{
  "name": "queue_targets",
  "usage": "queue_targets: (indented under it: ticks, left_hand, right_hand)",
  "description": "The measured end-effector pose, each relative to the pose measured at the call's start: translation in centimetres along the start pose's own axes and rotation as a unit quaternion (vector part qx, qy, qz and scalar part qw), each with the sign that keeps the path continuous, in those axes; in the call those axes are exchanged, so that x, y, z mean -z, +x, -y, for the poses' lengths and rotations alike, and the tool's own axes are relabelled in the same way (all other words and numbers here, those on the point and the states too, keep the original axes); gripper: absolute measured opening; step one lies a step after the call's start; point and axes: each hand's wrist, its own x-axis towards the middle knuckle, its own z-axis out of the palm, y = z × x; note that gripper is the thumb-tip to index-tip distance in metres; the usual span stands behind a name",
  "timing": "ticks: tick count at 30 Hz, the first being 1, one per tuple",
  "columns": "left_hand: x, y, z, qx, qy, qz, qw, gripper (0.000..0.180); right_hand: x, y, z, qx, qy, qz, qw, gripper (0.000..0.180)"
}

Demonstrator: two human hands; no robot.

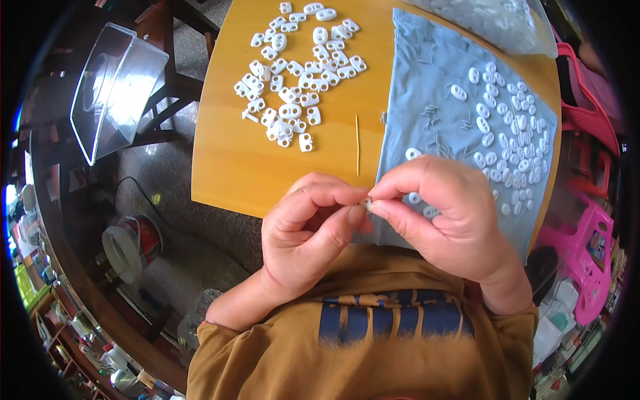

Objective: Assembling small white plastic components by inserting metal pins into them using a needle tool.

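In front of my chest, my left hand [307, 230] and my right hand [450, 217] meet fingertip to fingertip. Both pinch a tiny whitish piece [366, 203] between thumb and forefinger; the fingers cover most of it, so its exact shape is hidden. Beyond my left hand, many white two-holed plastic cord-lock parts [290, 95] lie loosely on the wooden table [227, 163]. On a blue-grey cloth [413, 73] to the right lie small metal springs [430, 115] and many white oval two-holed pieces [509, 120]. A few ovals sit right beside my right hand.
A thin yellow stick [357, 145] lies on the table near the cloth's edge. At the far right rests a clear bag [490, 23] of white parts. Left of the table are a clear plastic box [110, 93] and a bucket [127, 250]; a pink stool [590, 257] stands at right.
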Motion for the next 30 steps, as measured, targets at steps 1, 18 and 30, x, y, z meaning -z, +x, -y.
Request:
queue_targets:
  ticks: [1,18,30]
  left_hand:
    - [0.0,0.0,-0.1,-0.005,0.001,0.002,1.000,0.017]
    - [-0.4,0.4,0.7,0.030,-0.102,-0.053,0.993,0.016]
    - [1.7,0.7,-0.9,0.005,-0.140,-0.145,0.979,0.016]
  right_hand:
    - [-0.3,0.0,-0.1,-0.023,0.027,-0.013,0.999,0.014]
    - [-1.3,0.6,0.2,-0.118,0.120,-0.058,0.984,0.004]
    - [-1.3,9.3,-3.6,0.088,-0.166,-0.133,0.973,0.009]
